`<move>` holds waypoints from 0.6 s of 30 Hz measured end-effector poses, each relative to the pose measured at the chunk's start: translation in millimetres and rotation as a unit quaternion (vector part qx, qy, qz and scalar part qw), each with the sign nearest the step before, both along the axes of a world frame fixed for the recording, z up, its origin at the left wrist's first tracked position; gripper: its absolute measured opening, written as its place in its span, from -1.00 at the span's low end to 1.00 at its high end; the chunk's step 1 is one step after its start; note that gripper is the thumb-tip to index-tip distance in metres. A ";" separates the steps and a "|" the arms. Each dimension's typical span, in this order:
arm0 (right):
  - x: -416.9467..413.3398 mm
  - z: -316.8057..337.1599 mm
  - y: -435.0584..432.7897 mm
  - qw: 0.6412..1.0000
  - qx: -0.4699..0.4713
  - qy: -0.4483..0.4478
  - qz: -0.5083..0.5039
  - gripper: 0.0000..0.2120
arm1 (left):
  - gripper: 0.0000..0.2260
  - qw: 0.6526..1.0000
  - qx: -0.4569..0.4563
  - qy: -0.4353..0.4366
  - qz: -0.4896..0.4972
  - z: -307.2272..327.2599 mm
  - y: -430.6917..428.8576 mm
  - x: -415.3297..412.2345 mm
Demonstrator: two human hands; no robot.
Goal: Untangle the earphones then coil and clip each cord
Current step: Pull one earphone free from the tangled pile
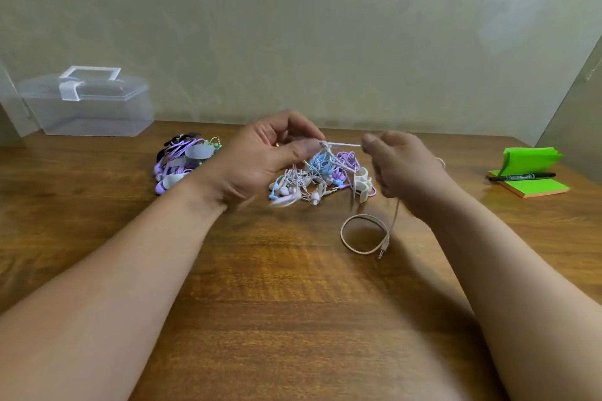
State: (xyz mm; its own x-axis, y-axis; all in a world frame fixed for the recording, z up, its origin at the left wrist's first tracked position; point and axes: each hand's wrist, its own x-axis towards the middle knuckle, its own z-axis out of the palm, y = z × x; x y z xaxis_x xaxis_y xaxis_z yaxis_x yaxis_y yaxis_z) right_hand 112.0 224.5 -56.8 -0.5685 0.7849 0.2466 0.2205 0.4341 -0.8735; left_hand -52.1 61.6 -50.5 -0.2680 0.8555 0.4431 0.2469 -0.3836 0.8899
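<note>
— Where your left hand (260, 153) is raised above the desk (293, 303), its thumb and curled fingertips pinch a small knot at one end of a white cord (343, 144).
— And my right?
— Your right hand (404, 166) is curled too and pinches the other end. That short run of cord is taut and level between the two hands. There is motion blur, so the finger placement is unclear.
— Where's the rest?
— Behind and below the hands are the tangled earphones (319, 176), white, blue and purple cords heaped on the desk. Strands rise from the heap to your left pinch. A white clip (363, 184) sits at the heap's right edge, touching it.
— The loose loop?
— A beige cord (361, 234) drops from under your right hand and lies in one loop on the desk, nearer you. Its jack plug is at the loop's lower right.
— Further out?
— Left of your left wrist there is a second pile (185, 159), mostly purple, with pale clips on it. Back left, a clear lidded box (88, 104) stands by the wall. Far right is a green notepad (534, 187) with a black marker (523, 176) lying across it.
</note>
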 end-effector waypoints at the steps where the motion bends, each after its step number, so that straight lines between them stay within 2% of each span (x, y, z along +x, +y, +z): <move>1: 0.4 -0.7 0.3 0.999 0.025 -0.040 0.005 -0.71 | -0.87 1.000 0.017 -0.021 0.000 1.1 0.6 -1.3; 4: 4.9 0.7 -3.6 0.979 0.083 -0.178 0.046 -0.65 | -0.89 0.995 0.066 -0.071 0.036 3.8 1.0 -6.8; 6: 10.0 2.4 -6.9 0.949 0.110 -0.275 0.109 -0.67 | -0.89 0.989 0.077 -0.097 0.078 3.1 1.8 -8.0; 9: 18.6 5.9 -9.8 0.909 0.071 -0.340 0.229 -0.72 | -0.85 0.981 0.069 -0.105 0.148 -0.8 4.5 -6.7; 11: 23.4 9.5 -10.0 0.896 0.012 -0.314 0.313 -0.73 | -0.86 0.975 0.062 -0.063 0.206 -5.3 5.2 -8.7; 14: 29.6 16.8 -13.2 0.883 -0.113 -0.191 0.413 -0.73 | -0.86 0.950 0.052 0.081 0.297 -11.8 6.1 -17.5; 16: 30.4 21.9 -16.8 0.881 -0.211 -0.097 0.412 -0.73 | -0.85 0.953 0.027 0.115 0.278 -15.3 7.4 -19.2; 18: 25.9 24.7 -19.5 0.884 -0.254 -0.034 0.390 -0.63 | -0.88 0.961 0.007 0.115 0.252 -16.7 8.0 -17.4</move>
State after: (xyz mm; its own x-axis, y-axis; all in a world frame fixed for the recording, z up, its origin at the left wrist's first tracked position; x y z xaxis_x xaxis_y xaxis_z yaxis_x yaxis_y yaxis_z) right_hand 137.9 205.0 -32.1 -0.9859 0.1471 -0.0803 0.0858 0.0318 -0.9958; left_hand -69.5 69.6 -67.2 -0.5394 0.6364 0.5514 0.5942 -0.1764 0.7848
